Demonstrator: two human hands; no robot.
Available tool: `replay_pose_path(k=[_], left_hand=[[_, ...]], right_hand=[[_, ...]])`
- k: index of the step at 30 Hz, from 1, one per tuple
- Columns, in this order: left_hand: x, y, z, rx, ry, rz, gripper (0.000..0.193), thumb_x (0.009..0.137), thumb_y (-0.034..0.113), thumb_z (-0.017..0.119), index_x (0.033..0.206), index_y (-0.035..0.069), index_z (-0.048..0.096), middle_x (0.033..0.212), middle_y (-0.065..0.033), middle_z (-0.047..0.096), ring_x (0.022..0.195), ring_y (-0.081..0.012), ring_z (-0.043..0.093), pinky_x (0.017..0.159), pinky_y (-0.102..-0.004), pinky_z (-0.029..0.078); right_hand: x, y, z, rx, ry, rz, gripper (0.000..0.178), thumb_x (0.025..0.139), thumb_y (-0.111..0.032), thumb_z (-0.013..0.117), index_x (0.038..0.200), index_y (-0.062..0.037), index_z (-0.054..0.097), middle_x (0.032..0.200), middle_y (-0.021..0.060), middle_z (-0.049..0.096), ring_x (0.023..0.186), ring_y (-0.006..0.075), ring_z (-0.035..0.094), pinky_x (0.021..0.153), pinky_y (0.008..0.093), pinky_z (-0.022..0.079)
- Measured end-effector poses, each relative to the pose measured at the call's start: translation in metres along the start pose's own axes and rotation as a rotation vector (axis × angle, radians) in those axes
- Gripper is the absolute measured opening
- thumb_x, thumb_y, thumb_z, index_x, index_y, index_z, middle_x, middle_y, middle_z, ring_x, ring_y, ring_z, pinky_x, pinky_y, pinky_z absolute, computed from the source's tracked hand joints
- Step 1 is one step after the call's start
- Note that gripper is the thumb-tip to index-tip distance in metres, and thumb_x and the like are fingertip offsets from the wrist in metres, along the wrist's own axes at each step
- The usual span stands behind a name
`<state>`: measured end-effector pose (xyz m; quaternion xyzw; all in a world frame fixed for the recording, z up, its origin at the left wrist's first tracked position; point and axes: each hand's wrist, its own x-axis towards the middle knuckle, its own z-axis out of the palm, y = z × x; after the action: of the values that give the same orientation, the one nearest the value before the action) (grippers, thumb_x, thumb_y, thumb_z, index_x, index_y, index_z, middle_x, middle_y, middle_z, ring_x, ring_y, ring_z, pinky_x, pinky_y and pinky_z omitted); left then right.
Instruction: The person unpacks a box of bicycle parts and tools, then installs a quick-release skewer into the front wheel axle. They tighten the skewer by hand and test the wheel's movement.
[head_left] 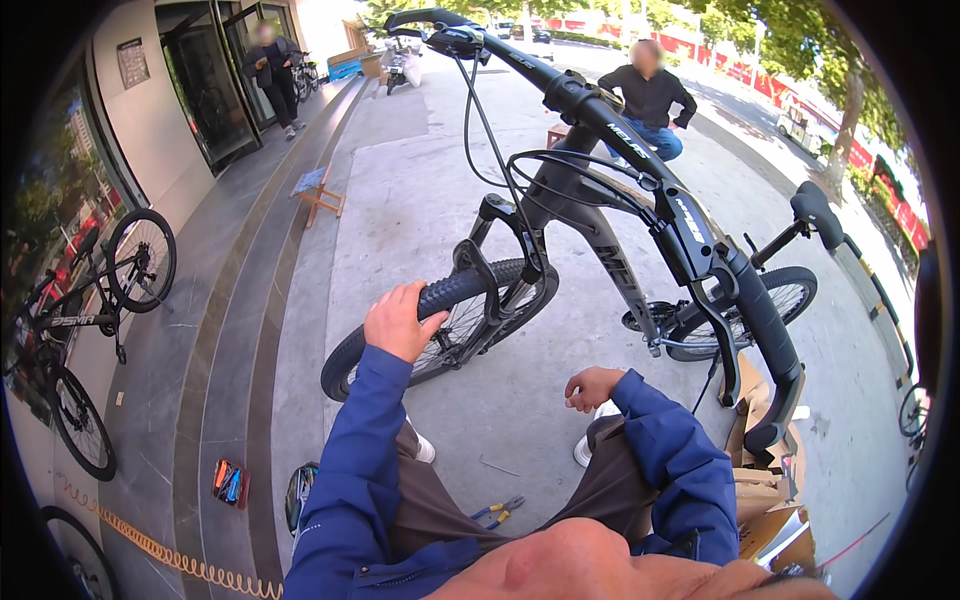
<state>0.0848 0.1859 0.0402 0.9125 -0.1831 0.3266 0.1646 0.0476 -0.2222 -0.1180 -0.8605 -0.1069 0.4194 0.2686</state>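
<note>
In front of me stands a dark grey mountain bike (612,265), its handlebar (598,118) reaching across the upper right. My left hand (397,320) is wrapped over the knobby tyre (465,285) of the front wheel, just ahead of the fork (522,260). Lower and to the right, my right hand (592,388) hangs above my knee, apart from the bike. Its fingers are curled in; whether they hold something small cannot be seen. On the ground between my feet lie a thin metal rod (498,467) and pliers (497,512) with yellow-and-blue handles.
A tray of small tools (231,484) sits on the step at left, near a coiled air hose (165,552). Another bike (95,320) leans by the glass. Cardboard (765,485) lies at right. A folding stool (318,193) and a crouching person (648,100) are farther off.
</note>
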Motion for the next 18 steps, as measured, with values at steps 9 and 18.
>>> replay_pose_path(k=[9,18], left_hand=[[-0.0007,-0.0007,-0.0003,0.01,-0.014,0.011,0.056,0.079,0.034,0.089,0.125,0.011,0.068,0.104,-0.0112,0.071,0.097,-0.0344,0.069,0.082,-0.0466,0.054],[-0.0009,0.0006,-0.0013,0.0,0.023,0.037,0.055,0.078,0.033,0.089,0.124,0.011,0.068,0.102,-0.011,0.07,0.095,-0.0343,0.069,0.081,-0.0464,0.054]], right_hand=[[0.0017,-0.0006,0.0,-0.027,0.002,0.011,0.048,0.1,-0.04,0.07,0.133,-0.0049,0.068,0.096,0.0098,0.078,0.082,0.0184,0.075,0.065,0.0316,0.059],[-0.0003,-0.002,-0.0001,-0.027,0.008,0.011,0.049,0.1,-0.04,0.069,0.134,-0.0045,0.068,0.096,0.0096,0.078,0.082,0.0183,0.075,0.066,0.0319,0.06]])
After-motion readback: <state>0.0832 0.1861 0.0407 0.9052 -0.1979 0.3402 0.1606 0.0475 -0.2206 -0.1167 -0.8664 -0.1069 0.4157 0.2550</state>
